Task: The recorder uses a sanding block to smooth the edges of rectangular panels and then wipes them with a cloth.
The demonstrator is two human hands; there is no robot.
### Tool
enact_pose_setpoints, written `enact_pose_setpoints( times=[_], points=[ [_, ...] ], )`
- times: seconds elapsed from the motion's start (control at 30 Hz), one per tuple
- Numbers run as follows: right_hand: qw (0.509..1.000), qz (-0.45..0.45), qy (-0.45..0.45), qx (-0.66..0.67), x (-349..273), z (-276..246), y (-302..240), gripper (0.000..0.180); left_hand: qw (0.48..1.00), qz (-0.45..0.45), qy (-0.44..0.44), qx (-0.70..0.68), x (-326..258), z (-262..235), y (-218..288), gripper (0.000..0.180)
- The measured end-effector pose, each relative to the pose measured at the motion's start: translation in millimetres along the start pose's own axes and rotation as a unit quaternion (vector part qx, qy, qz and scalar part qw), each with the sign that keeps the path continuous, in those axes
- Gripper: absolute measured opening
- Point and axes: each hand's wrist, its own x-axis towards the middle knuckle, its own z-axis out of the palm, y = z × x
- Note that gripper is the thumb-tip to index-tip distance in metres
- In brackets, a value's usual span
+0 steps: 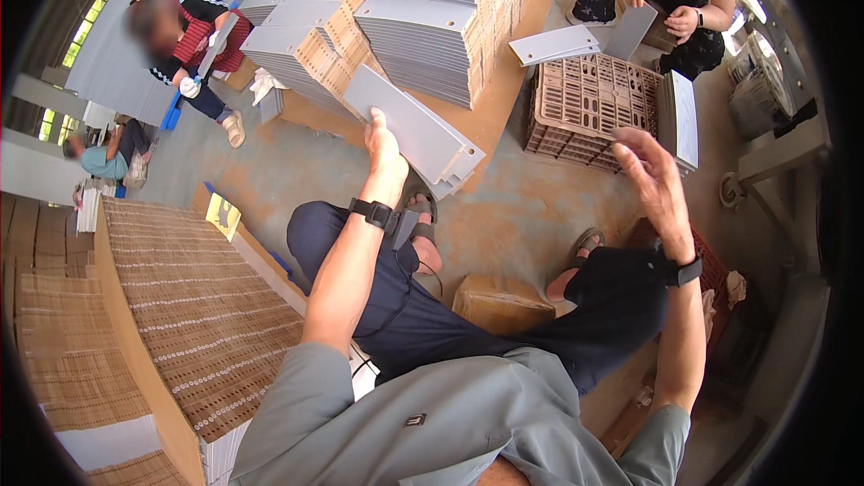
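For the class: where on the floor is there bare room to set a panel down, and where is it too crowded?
Bare floor lies between the left hand, holding a grey panel, the plastic crate and the empty right hand. More lies left of the panel stacks. The stacks and crate area are crowded.

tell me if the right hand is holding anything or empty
Empty: the right hand is raised with fingers loosely spread above the plastic crate, touching nothing.

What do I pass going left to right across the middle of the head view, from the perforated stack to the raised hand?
Brown perforated sheet stack → left hand gripping a long grey panel → brown plastic crate → right hand, open and empty.
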Motion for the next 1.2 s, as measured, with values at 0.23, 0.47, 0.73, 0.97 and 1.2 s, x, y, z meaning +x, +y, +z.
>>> enact_pose_setpoints(
  times=[0.23, 0.47, 0.73, 0.97, 1.2],
  points=[
    [0.882, 0.184, -0.313, 0.299, 50, 168, 23, 0.101, 0.994, -0.104, -0.036, -0.017, -18, -4, -69, 0.071],
    [0.813, 0.269, -0.359, 0.372, 66, 215, 41, 0.089, 0.996, -0.039, -0.074, -0.022, -39, 7, -73, 0.068],
    [0.949, 0.115, -0.272, 0.107, 123, 238, 21, 0.094, 0.964, 0.110, 0.048, 0.238, -11, -15, -84, 0.059],
    [0.936, -0.082, -0.095, -0.330, 138, 297, 72, 0.098, 0.939, 0.040, 0.156, 0.304, 11, -52, -86, 0.073],
    [0.916, -0.015, -0.085, -0.391, 127, 315, 100, 0.102, 0.958, -0.035, 0.110, 0.261, 9, -57, -97, 0.104]
  ],
)
